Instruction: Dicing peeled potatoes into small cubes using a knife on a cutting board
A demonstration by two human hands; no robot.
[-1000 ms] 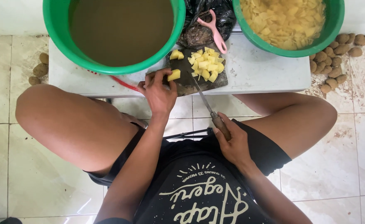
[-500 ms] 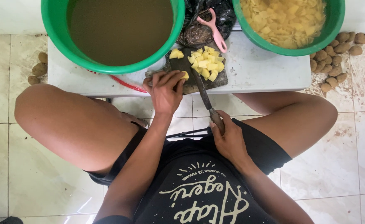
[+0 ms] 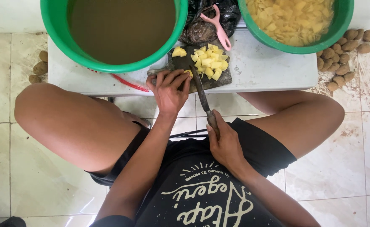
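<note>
Mostly hidden under the left hand (image 3: 168, 90), a potato piece (image 3: 188, 72) shows only a yellow edge on the dark cutting board (image 3: 223, 80); fingers curl down onto it. Right hand (image 3: 225, 145) wraps fully around the knife (image 3: 199, 90) handle, concealing it, blade beside the piece.

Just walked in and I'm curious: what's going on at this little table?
A seated person is cutting a peeled potato on a dark cutting board. The right hand grips the knife; the left hand pins a yellow piece at the blade. A pile of cubes lies on the board. Behind it stand a green tub of murky water, another with cut potato and a pink peeler. Unpeeled potatoes lie on the floor.
</note>
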